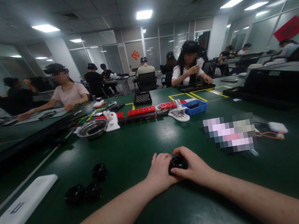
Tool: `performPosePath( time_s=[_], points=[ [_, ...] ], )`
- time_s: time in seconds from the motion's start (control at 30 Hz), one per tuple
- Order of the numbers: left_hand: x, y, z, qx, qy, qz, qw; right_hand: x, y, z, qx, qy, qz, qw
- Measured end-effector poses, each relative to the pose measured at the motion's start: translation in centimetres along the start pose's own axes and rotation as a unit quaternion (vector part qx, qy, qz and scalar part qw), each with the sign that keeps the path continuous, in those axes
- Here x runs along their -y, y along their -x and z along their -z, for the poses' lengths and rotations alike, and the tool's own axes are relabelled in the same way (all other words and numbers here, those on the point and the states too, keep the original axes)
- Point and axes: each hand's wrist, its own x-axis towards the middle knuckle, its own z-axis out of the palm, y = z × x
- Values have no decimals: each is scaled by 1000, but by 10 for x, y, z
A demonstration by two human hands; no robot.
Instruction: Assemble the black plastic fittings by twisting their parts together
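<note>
In the head view, a glossy black ring-shaped part (178, 162) with a hole in its middle sits between my two hands, low over the green table. My right hand (191, 164) curls round it, thumb at the near side and fingers over the far side. Against its left side, my left hand (162, 172) is cupped and closed; some of its fingertips are hidden behind the part. To the left on the tabletop lie three similar black rings: one (99, 172) farther back, and two (75, 195) (93, 191) side by side nearer me.
A long white device (22, 209) lies at the left. Farther back stand a metal bowl (92, 129), red power strips (141, 110), a white clamp (178, 112) and a blue bin (195, 106). A blurred-out item (230, 133) lies right. People sit across the table.
</note>
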Motion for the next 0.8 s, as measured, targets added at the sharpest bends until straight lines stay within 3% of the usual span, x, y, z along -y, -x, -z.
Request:
performPosePath(
  time_s=[0.23, 0.43, 0.67, 0.8],
  points=[
    [-1, 0, 0, 6, 5, 15, 1000, -1, 5, 1, 30, -77, 61, 995],
    [1, 0, -2, 8, -5, 2, 1000, -5, 4, 0, 36, -47, 48, 997],
    [3, 0, -2, 8, -8, -5, 1000, -3, 2, -1, -9, -8, 17, 1000],
    [-1, 0, 1, 12, -3, 9, 1000, -2, 2, -3, -5, -18, 32, 999]
  ],
)
